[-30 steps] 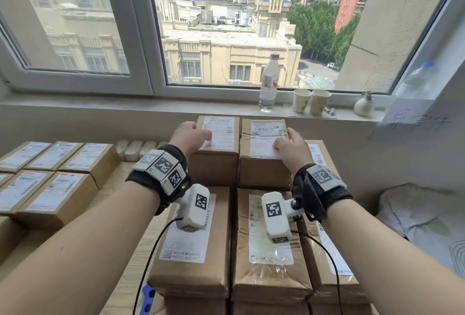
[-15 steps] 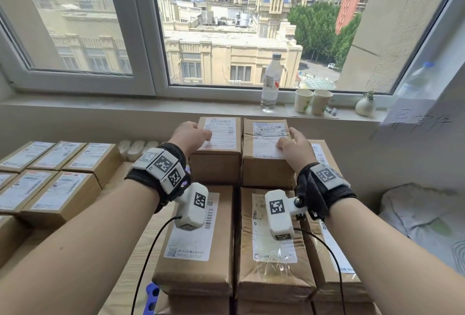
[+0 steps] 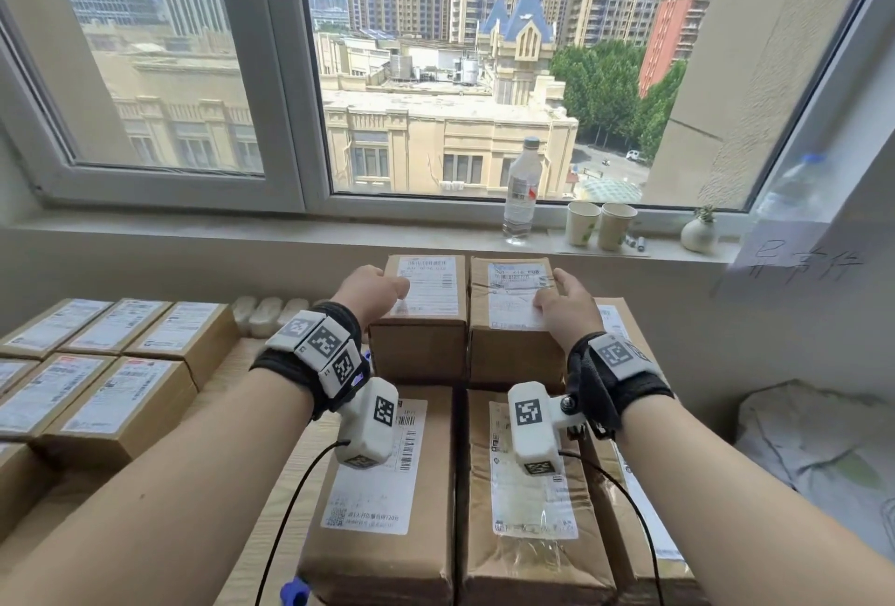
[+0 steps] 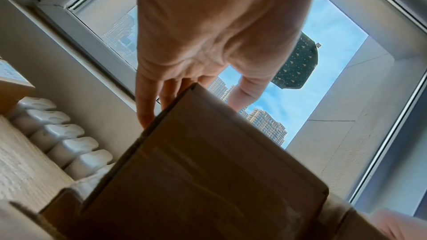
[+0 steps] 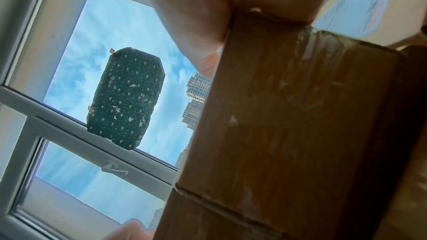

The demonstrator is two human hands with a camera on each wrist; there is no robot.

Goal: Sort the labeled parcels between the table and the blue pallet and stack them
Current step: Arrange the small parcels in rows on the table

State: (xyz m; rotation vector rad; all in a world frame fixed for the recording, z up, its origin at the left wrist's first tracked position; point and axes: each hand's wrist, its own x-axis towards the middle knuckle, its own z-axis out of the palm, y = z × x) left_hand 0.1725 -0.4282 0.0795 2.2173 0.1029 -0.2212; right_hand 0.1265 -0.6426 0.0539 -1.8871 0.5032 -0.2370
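Two brown labeled parcels sit side by side on top of a parcel stack below the window. My left hand (image 3: 375, 288) clasps the left top parcel (image 3: 419, 348) at its upper left edge, thumb on the top and fingers down the side. The left wrist view shows the same clasp of that hand (image 4: 208, 52) on this parcel (image 4: 196, 171). My right hand (image 3: 564, 302) lies flat on the right top parcel (image 3: 513, 348), near its right edge. In the right wrist view its palm (image 5: 208, 6) presses on a corner of that parcel (image 5: 289, 116).
Longer parcels (image 3: 382, 484) form the layer beneath, over a bit of blue pallet (image 3: 293, 593). Several labeled parcels (image 3: 111, 392) lie on the wooden table (image 3: 232, 373) at the left. A radiator (image 3: 266, 312) stands behind. A bottle (image 3: 520, 189) and cups (image 3: 600, 225) are on the sill.
My right hand has slid from the label's middle toward the right edge of its parcel. The left hand keeps its place. The view has tilted upward.
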